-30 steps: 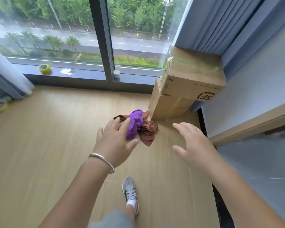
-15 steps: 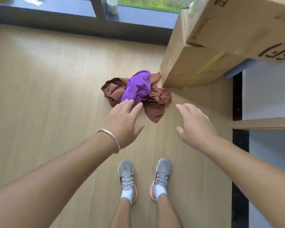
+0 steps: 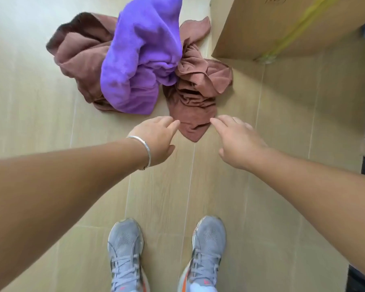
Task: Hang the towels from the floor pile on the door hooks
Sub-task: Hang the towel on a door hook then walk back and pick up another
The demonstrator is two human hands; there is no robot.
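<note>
Both hands, left [image 3: 156, 135] and right [image 3: 238, 140], loose-fingered, holding nothing, flanking brown towel [image 3: 196, 102] tip beside purple towel [image 3: 141, 57] on floor [image 3: 40, 123].

A cardboard box [image 3: 282, 28], crossed by a yellow tape strip [image 3: 291, 28], stood on the pale wood-look floor [image 3: 40, 144] at upper right. Two grey lace-up shoes [image 3: 125, 253] stood side by side at the bottom edge.
</note>
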